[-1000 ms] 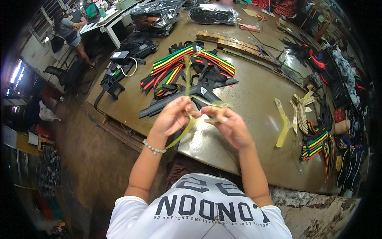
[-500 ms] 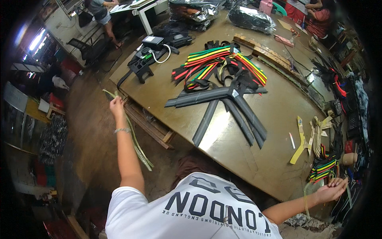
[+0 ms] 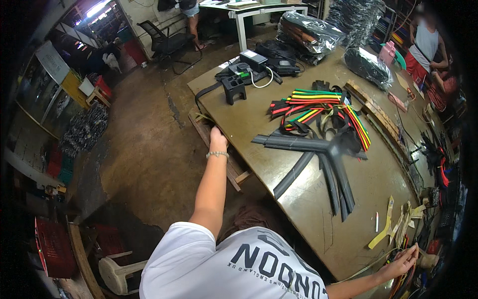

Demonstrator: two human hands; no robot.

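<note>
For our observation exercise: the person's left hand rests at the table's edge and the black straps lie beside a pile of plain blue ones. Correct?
Not quite. In the head view the left hand is at the table edge, and the black straps lie beside red, yellow and green striped straps, not plain blue ones.

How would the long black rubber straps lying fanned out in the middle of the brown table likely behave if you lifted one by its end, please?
The long black rubber straps would probably droop: several already curve as they lie on the brown table. They look thin and flat, so likely light, and unlikely to roll.

Black office chair [image 3: 167, 42] — white stool [image 3: 119, 271].
</note>
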